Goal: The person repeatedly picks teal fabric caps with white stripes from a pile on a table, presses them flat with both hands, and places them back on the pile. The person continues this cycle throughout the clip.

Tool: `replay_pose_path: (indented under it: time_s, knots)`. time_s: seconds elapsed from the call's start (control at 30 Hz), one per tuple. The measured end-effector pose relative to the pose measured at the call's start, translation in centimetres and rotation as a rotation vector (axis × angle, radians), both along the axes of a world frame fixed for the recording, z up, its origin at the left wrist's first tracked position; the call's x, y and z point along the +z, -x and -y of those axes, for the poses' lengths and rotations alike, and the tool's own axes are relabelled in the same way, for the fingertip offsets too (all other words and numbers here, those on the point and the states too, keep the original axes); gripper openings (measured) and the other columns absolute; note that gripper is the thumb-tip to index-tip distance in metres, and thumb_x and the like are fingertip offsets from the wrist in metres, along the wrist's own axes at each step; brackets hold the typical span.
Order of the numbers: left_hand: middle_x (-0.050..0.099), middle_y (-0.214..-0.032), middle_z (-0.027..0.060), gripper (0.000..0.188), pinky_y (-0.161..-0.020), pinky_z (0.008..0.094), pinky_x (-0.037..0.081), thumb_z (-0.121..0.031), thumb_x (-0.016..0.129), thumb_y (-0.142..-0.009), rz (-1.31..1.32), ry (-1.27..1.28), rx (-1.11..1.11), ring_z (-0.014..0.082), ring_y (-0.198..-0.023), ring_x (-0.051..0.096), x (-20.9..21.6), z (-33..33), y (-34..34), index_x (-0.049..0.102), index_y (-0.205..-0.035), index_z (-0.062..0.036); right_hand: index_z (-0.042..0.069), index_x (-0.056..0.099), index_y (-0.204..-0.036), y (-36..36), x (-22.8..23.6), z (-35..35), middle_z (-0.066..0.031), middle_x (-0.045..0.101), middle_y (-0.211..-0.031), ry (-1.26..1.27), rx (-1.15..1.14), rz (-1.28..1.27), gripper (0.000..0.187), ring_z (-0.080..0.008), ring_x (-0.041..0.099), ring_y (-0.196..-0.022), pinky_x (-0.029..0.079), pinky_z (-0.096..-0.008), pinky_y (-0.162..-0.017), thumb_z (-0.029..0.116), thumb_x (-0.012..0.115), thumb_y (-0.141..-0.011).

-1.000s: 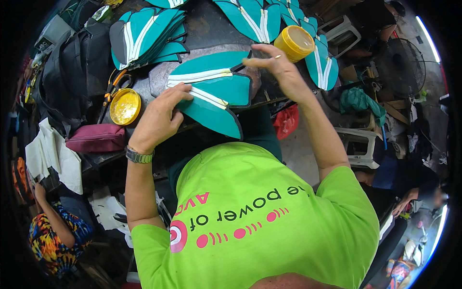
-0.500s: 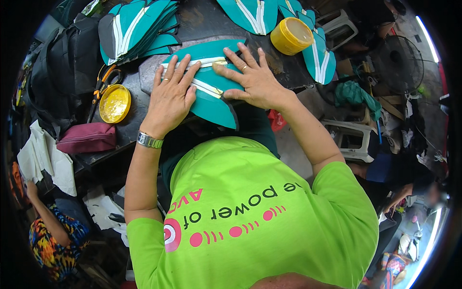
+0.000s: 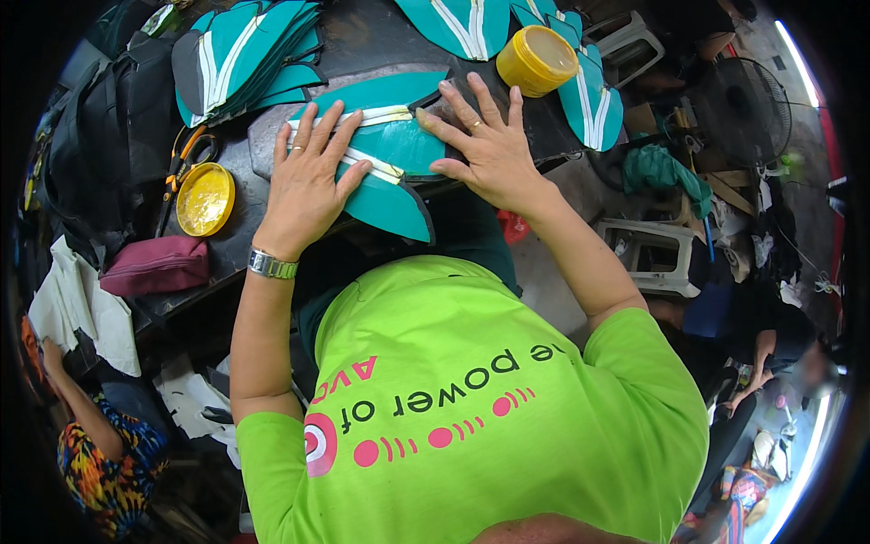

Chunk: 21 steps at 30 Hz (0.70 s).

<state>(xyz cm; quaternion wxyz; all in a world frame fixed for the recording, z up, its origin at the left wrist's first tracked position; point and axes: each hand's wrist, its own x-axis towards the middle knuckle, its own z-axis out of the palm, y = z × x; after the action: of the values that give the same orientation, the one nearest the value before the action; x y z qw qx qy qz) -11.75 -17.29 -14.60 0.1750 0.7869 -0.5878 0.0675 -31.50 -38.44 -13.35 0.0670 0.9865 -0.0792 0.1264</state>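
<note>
A teal, leaf-shaped panel [image 3: 395,147] with white strips and a dark edge lies in front of me on a dark slab, partly over the near table edge. My left hand [image 3: 308,186] rests flat on its left part, fingers spread over the ends of the strips. At the panel's right end is my right hand [image 3: 489,154], fingers stretched apart; its index finger and thumb lie at the panel's edge. Neither hand grips anything. Beyond the right hand stands an open yellow tub [image 3: 536,62] holding a pale substance.
At the far left is a stack of similar teal panels [image 3: 272,59]; more panels [image 3: 589,104] lie far right. Scissors [image 3: 186,159], a yellow lid [image 3: 206,199], a maroon pouch [image 3: 156,266] and a black backpack [image 3: 109,136] occupy the left. A co-worker's arm [image 3: 86,403] shows lower left.
My right hand has slid slightly right, its index finger leaving the strip for the panel's edge. My left hand stays in place on the panel. The whole view has shifted a little.
</note>
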Motion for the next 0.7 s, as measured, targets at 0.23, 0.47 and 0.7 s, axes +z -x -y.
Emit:
replay_pose_path:
  time_s: [0.23, 0.47, 0.7]
  knots:
    - [0.038, -0.160, 0.0079, 0.060, -0.122, 0.0511, 0.018, -0.049, 0.054, -0.099, 0.026, -0.006, 0.016, 0.0312, -0.150, 0.029, -0.2, 0.1, 0.0, 0.043, -0.152, -0.0230, 0.046, 0.045, -0.149, -0.3, -0.7, -0.1, -0.0038, 0.022, -0.167, -0.304, 0.172, -0.083, 0.061, -0.0349, 0.005, -0.156, -0.003, -0.0698, -0.117, 0.072, 0.040, -0.094]
    - [0.038, -0.160, 0.0079, 0.061, -0.122, 0.0505, 0.018, -0.049, 0.054, -0.099, 0.019, -0.006, 0.008, 0.0314, -0.150, 0.029, -0.1, 0.0, -0.1, 0.043, -0.153, -0.0233, 0.040, 0.077, -0.115, 1.2, -0.1, 2.0, -0.0054, 0.028, -0.166, -0.782, 0.226, 0.155, 0.044, -0.0393, 0.006, -0.154, -0.007, -0.0653, -0.118, 0.058, 0.038, -0.104]
    - [0.038, -0.160, 0.0075, 0.061, -0.122, 0.0498, 0.018, -0.050, 0.054, -0.099, 0.001, -0.014, 0.013, 0.0309, -0.150, 0.029, 0.0, 0.1, -0.2, 0.043, -0.153, -0.0244, 0.039, 0.057, -0.143, 0.8, -2.3, 2.0, -0.0074, 0.021, -0.168, -0.391, 0.025, 0.024, 0.053, -0.0365, 0.008, -0.155, -0.004, -0.0639, -0.119, 0.064, 0.038, -0.100]
